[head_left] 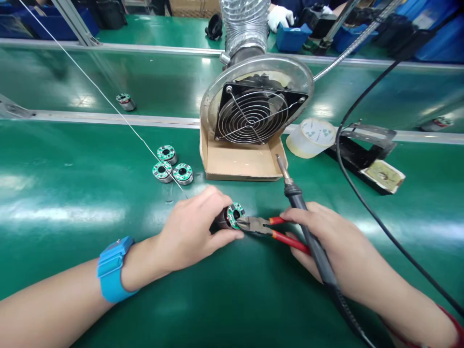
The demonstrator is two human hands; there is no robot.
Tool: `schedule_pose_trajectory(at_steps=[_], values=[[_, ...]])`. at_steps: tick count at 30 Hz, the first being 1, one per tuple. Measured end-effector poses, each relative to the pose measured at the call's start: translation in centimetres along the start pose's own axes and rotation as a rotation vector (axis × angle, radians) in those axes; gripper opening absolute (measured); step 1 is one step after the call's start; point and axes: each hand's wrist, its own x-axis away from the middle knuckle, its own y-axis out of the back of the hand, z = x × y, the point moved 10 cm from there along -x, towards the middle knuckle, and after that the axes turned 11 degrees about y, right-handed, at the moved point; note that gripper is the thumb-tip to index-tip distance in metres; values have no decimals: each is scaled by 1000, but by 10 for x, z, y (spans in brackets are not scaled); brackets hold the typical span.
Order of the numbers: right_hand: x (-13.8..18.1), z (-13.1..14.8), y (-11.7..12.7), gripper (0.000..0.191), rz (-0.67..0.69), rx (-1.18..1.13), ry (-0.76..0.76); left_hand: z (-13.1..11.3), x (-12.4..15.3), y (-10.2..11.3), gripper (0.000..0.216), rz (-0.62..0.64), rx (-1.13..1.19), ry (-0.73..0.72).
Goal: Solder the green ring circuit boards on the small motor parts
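Note:
My left hand (192, 229) grips a dark cylindrical part topped by a ring-shaped green circuit board (235, 215). My right hand (326, 241) holds a black soldering iron (295, 193), its tip pointing up and away, along with red-handled pliers (286, 237). The pliers' steel jaws reach the edge of the green board. Close by stand three similar metal-bodied parts with green boards (172, 164), and thin solder wire (108, 94) runs down to them from the upper left. A blue wrist strap (112, 268) circles my left wrist.
A fume extractor fan (253, 116) with a silver duct stands in a cardboard tray (239, 162) ahead. To its right lie a tape roll (311, 137), a black stand (362, 145) and the iron's cable. A co-worker's white-gloved hand (281, 18) shows beyond, at a further bench.

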Motion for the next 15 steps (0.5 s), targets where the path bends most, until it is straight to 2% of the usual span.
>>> schedule_pose_trajectory(at_steps=[3,5,7,9,12,15], values=[[-2,4,4,19,-27,50,25,0,0,2,34,-20,8,0],[-3,-6,9,21,-76,100,-40,1,-1,9,32,-52,66,7],[-2,-24,12,27,-118,183,-153,6,-4,22,32,-102,111,31],[-2,-44,12,35,-123,267,-253,19,-11,45,36,-199,102,93],[0,-63,7,40,-108,277,-318,60,-32,91,36,-400,73,258],[9,-64,-1,36,-123,217,-287,118,-72,117,28,-469,82,428]])
